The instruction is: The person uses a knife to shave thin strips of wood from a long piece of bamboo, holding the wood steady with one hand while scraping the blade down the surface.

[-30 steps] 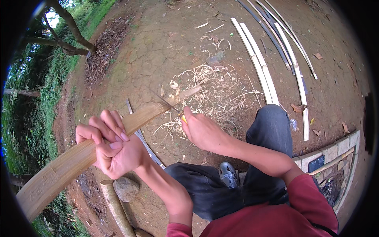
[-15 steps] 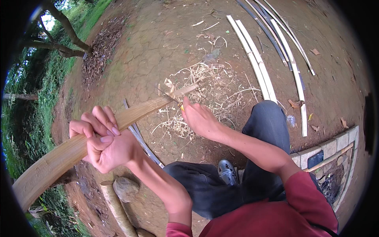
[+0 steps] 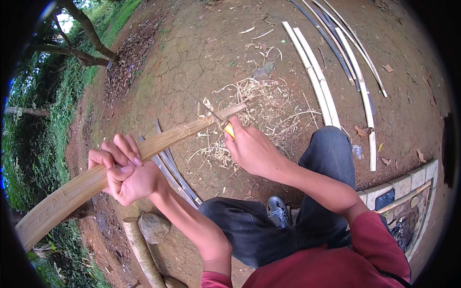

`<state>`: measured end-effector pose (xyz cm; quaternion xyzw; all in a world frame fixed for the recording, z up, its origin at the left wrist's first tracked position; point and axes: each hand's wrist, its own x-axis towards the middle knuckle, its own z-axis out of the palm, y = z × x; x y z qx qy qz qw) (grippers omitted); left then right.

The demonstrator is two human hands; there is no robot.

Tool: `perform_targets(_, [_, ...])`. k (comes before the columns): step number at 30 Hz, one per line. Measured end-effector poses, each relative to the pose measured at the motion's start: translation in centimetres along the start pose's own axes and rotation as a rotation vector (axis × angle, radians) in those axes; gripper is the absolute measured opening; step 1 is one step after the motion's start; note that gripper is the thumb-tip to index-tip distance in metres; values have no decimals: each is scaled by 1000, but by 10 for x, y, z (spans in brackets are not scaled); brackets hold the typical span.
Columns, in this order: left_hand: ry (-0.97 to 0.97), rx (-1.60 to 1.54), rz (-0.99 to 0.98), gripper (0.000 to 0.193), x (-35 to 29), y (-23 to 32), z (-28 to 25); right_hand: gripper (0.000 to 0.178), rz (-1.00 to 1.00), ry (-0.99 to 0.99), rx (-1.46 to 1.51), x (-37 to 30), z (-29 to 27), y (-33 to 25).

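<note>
A long, pale bamboo strip (image 3: 163, 139) runs from the lower left up toward the middle, its far end over a heap of curled shavings (image 3: 269, 115). My left hand (image 3: 126, 168) is closed round the strip, fingers curled over it. In my right hand (image 3: 254, 149) is a knife (image 3: 229, 129) with a yellow handle, gripped in closed fingers. The thin dark blade lies across the strip near its far end, slanting up to the left. A curl of shaving (image 3: 207, 106) stands at the blade.
Pale split bamboo strips (image 3: 314, 77) and darker ones lie on the ground at the right. More strips (image 3: 175, 175) lie beyond my left forearm. A log (image 3: 141, 249) and a stone (image 3: 153, 228) sit lower left. A block border (image 3: 374, 192) with a phone-like dark slab (image 3: 385, 199) is lower right.
My right hand and the knife have shifted slightly right and lower in the picture. The left hand keeps its hold on the strip. The whole view has moved a little.
</note>
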<state>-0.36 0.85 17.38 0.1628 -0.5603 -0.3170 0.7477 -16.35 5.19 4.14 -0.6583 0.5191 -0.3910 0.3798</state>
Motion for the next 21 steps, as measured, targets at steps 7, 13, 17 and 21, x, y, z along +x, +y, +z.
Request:
perform_targets(7, [-11, 28, -6, 14, -6, -5, 20, 22, 94, -93, -75, 3, 39, 43])
perform_targets(13, [-22, 50, 12, 13, 1, -4, 4, 18, 104, -68, -40, 12, 9, 5])
perform_targets(17, [-7, 79, -13, 13, -2, -2, 10, 17, 85, -117, -34, 13, 18, -3])
perform_targets(21, [-4, 63, 2, 15, 4, -4, 12, 20, 225, -151, -134, 21, 48, 43])
